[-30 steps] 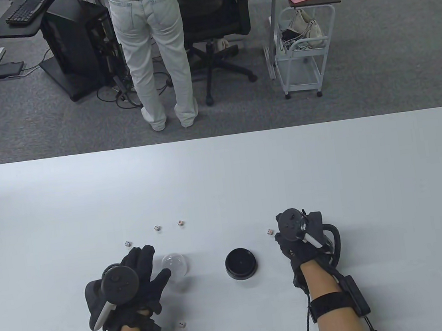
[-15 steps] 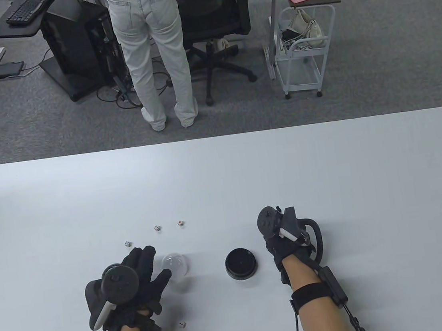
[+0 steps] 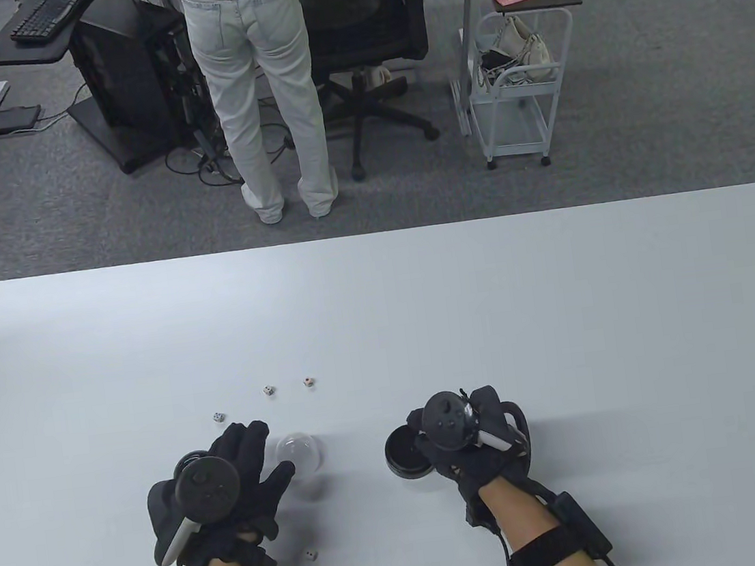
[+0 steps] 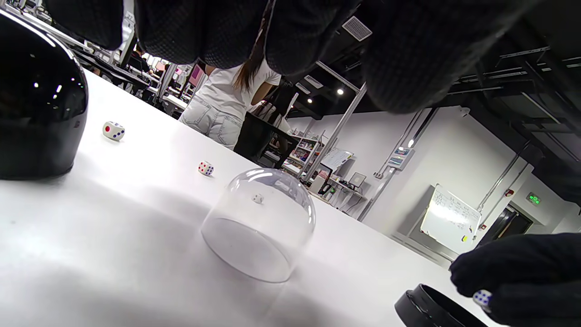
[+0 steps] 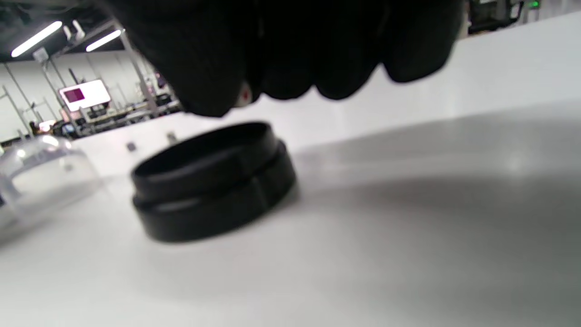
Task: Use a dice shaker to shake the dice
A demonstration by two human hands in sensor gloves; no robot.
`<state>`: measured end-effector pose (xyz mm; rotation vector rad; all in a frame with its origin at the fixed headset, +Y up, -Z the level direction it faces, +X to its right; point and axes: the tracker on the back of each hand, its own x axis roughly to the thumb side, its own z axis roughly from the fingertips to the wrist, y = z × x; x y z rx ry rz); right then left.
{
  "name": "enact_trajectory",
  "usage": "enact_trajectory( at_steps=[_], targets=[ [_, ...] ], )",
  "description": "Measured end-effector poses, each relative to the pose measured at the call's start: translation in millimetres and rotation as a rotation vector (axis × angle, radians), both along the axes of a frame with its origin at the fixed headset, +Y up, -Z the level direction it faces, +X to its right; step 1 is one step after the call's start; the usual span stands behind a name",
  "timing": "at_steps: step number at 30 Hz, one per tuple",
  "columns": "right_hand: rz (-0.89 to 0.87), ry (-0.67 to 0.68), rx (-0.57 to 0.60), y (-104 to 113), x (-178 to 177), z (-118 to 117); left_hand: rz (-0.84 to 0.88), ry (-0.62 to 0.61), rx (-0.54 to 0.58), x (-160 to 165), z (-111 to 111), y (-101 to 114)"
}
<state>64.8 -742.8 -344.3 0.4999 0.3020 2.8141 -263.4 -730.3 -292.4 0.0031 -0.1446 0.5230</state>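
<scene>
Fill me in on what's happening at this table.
A person in sensor gloves is loading a dice shaker. The right hand holds a die over the black base. The left hand rests beside the clear dome, which stands apart on the table. Four dice lie loose.

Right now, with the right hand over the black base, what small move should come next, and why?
Probably release the die pinched in the right hand into the black base. The hand hovers just above its open rim, the clear dome still stands apart on the table, and four more dice lie loose, so loading is only starting.
</scene>
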Motion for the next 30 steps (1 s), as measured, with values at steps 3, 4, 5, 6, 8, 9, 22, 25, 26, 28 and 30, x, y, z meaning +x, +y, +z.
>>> enact_trajectory(
  at_steps=[3,4,5,6,8,9,22,25,26,28,30],
  targets=[
    [-0.013,0.002,-0.009,-2.7,-2.8,0.6,-0.003,-0.001,0.002,-0.1,0.3,0.1],
    [-0.031,0.004,-0.012,-2.5,-2.9,0.9,-0.004,-0.001,0.002,-0.2,0.3,0.2],
    [-0.053,0.006,-0.01,-1.1,-2.3,1.9,-0.004,-0.001,0.003,-0.4,0.4,0.3],
    [-0.062,0.007,-0.003,0.4,-1.3,2.8,-0.005,-0.001,0.006,-0.4,0.6,0.5],
    [-0.073,0.006,0.028,6.3,5.0,5.4,-0.013,0.005,0.022,-0.4,1.3,1.9],
    [-0.084,0.0,0.037,9.2,9.8,6.8,-0.021,0.004,0.026,-0.1,1.7,2.7],
    [-0.053,-0.1,0.099,16.2,88.7,35.4,-0.149,-0.133,-0.026,16.1,8.4,15.6],
    [-0.078,-0.125,0.1,9.0,100.0,35.7,-0.194,-0.185,-0.127,21.2,6.5,11.4],
    [-0.084,-0.128,0.095,8.3,101.0,35.6,-0.206,-0.194,-0.156,22.4,5.8,9.6],
    [-0.088,-0.133,0.079,8.5,104.2,35.9,-0.233,-0.216,-0.282,25.4,3.1,1.7],
    [-0.1,-0.141,0.099,9.4,107.9,38.6,-0.238,-0.223,-0.393,27.2,1.9,-6.6]
  ],
)
